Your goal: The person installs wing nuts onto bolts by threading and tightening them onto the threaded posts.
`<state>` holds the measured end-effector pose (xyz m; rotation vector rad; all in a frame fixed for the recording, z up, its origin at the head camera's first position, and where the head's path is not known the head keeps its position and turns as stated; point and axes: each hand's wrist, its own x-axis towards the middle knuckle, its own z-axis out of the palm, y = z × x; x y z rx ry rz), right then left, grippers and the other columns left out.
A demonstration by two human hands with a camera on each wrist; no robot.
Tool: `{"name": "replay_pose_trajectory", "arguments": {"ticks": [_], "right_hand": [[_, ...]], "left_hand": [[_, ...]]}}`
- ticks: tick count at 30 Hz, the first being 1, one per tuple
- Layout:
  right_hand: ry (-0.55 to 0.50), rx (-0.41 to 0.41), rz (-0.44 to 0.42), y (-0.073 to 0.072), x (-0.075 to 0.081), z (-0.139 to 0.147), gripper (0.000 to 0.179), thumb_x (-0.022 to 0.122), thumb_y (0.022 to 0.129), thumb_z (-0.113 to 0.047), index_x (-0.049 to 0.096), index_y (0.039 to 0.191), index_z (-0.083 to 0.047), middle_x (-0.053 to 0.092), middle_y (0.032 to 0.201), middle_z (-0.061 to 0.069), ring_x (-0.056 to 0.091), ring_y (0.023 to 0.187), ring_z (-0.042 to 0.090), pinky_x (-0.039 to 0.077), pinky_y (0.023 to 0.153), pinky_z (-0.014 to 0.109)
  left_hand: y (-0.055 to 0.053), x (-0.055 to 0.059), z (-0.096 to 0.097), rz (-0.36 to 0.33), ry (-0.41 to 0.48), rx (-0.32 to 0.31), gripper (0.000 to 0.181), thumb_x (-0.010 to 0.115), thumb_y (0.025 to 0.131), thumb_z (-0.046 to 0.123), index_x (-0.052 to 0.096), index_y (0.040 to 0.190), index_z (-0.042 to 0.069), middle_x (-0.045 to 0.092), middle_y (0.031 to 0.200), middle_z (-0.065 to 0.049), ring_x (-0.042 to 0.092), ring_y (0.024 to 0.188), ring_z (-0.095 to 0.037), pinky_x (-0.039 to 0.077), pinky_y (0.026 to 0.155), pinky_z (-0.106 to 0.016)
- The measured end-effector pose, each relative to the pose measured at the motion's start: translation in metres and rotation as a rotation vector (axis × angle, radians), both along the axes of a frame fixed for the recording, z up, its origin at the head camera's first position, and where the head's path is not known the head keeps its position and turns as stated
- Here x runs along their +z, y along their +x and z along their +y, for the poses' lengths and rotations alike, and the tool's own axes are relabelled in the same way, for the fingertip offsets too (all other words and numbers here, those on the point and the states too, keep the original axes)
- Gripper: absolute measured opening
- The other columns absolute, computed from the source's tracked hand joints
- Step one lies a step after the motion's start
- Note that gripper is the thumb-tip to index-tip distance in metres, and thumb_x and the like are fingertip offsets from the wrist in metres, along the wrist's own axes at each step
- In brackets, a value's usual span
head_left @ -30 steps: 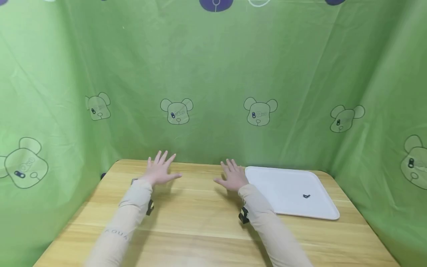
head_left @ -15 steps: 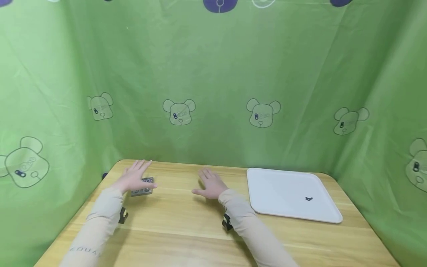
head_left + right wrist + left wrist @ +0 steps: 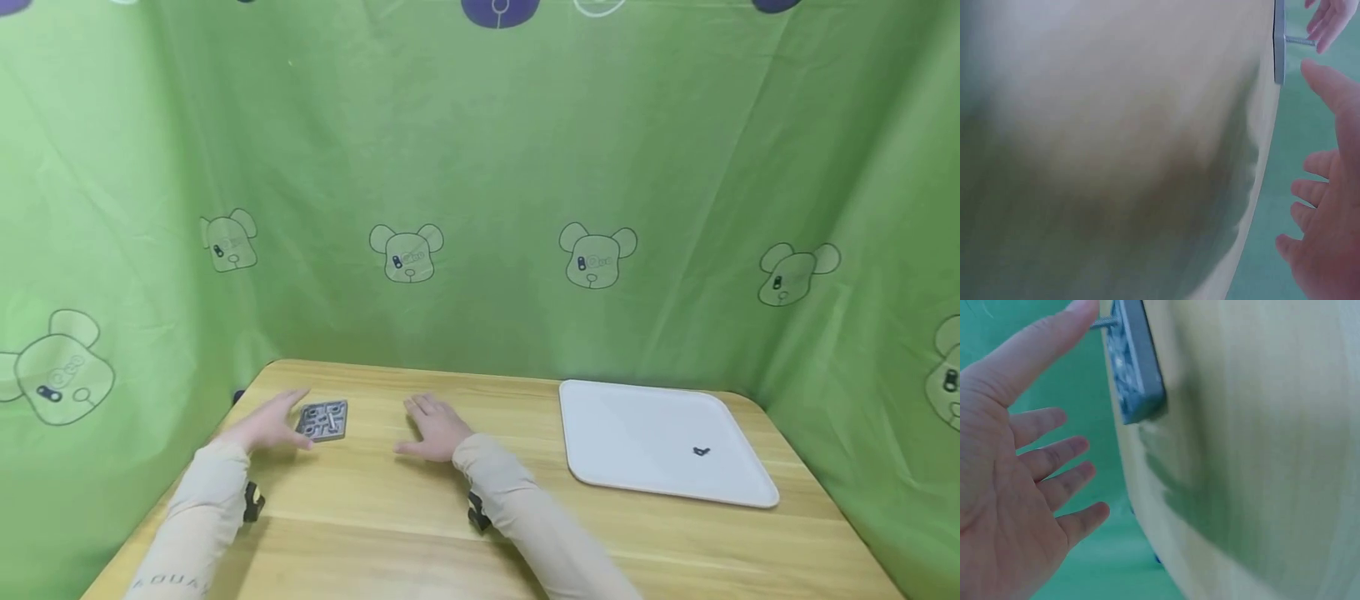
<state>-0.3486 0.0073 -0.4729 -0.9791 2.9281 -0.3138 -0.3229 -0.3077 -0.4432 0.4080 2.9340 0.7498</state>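
Observation:
A square grey metal-looking plate (image 3: 324,421) with a recessed pattern lies on the table at the left. From its face stands a threaded screw (image 3: 1300,41), seen side-on in the right wrist view. My left hand (image 3: 270,422) is beside the plate's left edge, thumb and fingers spread around that side. In the left wrist view a gap shows between the fingers and the plate (image 3: 1138,369); whether the thumb touches the screw cannot be told. To the right of the plate, my right hand (image 3: 437,430) hovers with straight fingers, apart from it and holding nothing.
A white tray (image 3: 637,425) lies at the right of the wooden table (image 3: 420,525). On it sits a small black piece (image 3: 701,452), too small to make out. Green curtains (image 3: 480,150) with bear prints enclose the table behind and on both sides.
Both hands have moved left and nearer to me. The grey plate, hidden behind the left hand at first, has come into view. The tray and black piece stay put on the table.

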Motion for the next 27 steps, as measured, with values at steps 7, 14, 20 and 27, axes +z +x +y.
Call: {"name": "replay_pose_trajectory", "arguments": {"ticks": [7, 14, 20, 27], "right_hand": [[-0.053, -0.003, -0.009, -0.004, -0.007, -0.029, 0.088, 0.058, 0.087, -0.061, 0.032, 0.151, -0.006, 0.035, 0.157, 0.012, 0.03, 0.147, 0.027, 0.024, 0.124, 0.038], [-0.169, -0.008, -0.062, -0.009, -0.016, -0.05, 0.091, 0.067, 0.082, -0.058, 0.034, 0.149, -0.005, 0.038, 0.155, 0.013, 0.034, 0.145, 0.027, 0.028, 0.122, 0.038], [-0.209, -0.022, -0.088, -0.013, -0.024, -0.066, 0.093, 0.069, 0.08, -0.058, 0.035, 0.149, -0.005, 0.039, 0.154, 0.013, 0.035, 0.145, 0.027, 0.029, 0.121, 0.038], [-0.247, -0.04, -0.155, -0.011, -0.024, -0.075, 0.094, 0.073, 0.078, -0.054, 0.035, 0.149, -0.005, 0.039, 0.155, 0.013, 0.035, 0.145, 0.027, 0.03, 0.121, 0.038]], "left_hand": [[-0.01, -0.019, -0.016, -0.051, 0.001, 0.014, 0.106, 0.087, 0.064, 0.027, 0.03, 0.142, -0.017, 0.036, 0.142, -0.041, 0.034, 0.131, -0.058, 0.026, 0.112, -0.068], [-0.016, -0.024, -0.017, -0.06, 0.017, 0.0, 0.097, 0.086, 0.064, 0.019, 0.034, 0.136, -0.022, 0.04, 0.138, -0.043, 0.037, 0.129, -0.059, 0.029, 0.111, -0.067], [-0.022, -0.027, -0.017, -0.055, 0.016, 0.004, 0.093, 0.086, 0.063, 0.018, 0.04, 0.133, -0.02, 0.044, 0.135, -0.041, 0.041, 0.127, -0.057, 0.031, 0.11, -0.066], [-0.022, -0.026, -0.015, -0.07, 0.024, 0.004, 0.091, 0.087, 0.062, 0.022, 0.044, 0.132, -0.018, 0.046, 0.135, -0.04, 0.042, 0.126, -0.056, 0.033, 0.109, -0.066]]}}
